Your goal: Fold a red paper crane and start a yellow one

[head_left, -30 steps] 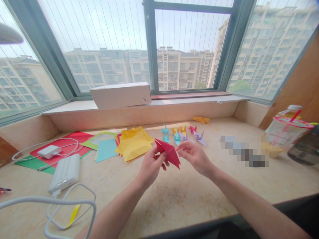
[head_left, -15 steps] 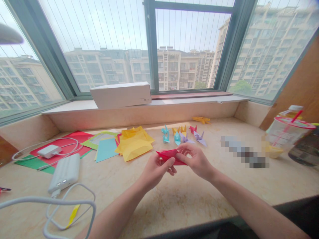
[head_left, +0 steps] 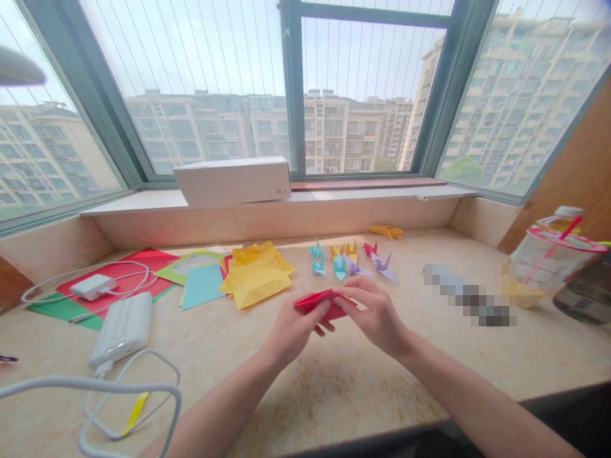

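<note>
A small folded piece of red origami paper point(head_left: 337, 308) is held up above the stone counter, gripped from both sides. My left hand point(head_left: 301, 321) pinches its left part, thumb on the near face and the other fingers behind. My right hand point(head_left: 370, 308) closes on its upper right edge with thumb and fingers. Just beyond the hands stand several folded paper cranes: light blue ones point(head_left: 340, 266), purple ones point(head_left: 383, 266), a red one point(head_left: 370, 249) and orange-yellow ones point(head_left: 352, 247). Creased yellow paper sheets point(head_left: 260, 280) lie left of them.
Left are a light blue sheet point(head_left: 205, 286), red paper point(head_left: 128, 289), a white charger point(head_left: 93, 287), a white power bank point(head_left: 123, 327) and looping cable point(head_left: 119, 386). A white box point(head_left: 233, 183) rests on the sill. Rightward stand a lidded cup point(head_left: 548, 261) and a blurred object point(head_left: 470, 296).
My right hand has shifted slightly left along the red paper, its fingers now curled further over the top edge. The paper's left end sits a little lower.
</note>
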### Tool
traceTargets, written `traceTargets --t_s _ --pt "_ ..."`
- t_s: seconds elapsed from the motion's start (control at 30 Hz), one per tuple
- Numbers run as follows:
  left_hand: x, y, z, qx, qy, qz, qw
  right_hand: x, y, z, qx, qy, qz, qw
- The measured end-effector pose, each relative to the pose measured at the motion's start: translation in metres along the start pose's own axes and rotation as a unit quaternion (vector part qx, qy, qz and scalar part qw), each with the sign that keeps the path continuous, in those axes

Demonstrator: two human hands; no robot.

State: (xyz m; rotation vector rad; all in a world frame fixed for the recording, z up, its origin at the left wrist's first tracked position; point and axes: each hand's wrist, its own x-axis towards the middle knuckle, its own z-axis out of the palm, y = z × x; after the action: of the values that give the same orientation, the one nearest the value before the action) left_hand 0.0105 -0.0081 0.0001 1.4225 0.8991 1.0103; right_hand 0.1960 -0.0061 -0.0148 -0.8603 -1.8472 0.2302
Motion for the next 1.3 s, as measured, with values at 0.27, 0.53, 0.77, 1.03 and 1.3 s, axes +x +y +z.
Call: traceTargets --t_s 0.27,0.53,0.77,1.03,1.3 --pt "-0.001 0.003 0.002 -0.008 0.008 -0.021 1.000 0.001 -0.004 -0.001 -0.001 -0.002 0.002 1.000" --pt "-0.001 -0.004 0.001 -0.014 -0.021 0.008 1.000 0.002 -0.002 0.002 0.036 0.006 0.052 0.998" --pt "-0.001 -0.001 0.002 -0.022 -0.014 0.001 1.000 0.001 0.002 0.001 0.012 -0.010 0.017 1.000" --pt "-0.002 0.004 0.001 -0.050 0.008 -0.038 0.998 0.002 0.000 -0.005 -0.053 -0.021 -0.070 0.996" --pt "-0.001 -0.001 0.000 -0.097 0.002 -0.041 0.994 0.003 0.002 -0.010 -0.075 -0.040 -0.122 0.989"
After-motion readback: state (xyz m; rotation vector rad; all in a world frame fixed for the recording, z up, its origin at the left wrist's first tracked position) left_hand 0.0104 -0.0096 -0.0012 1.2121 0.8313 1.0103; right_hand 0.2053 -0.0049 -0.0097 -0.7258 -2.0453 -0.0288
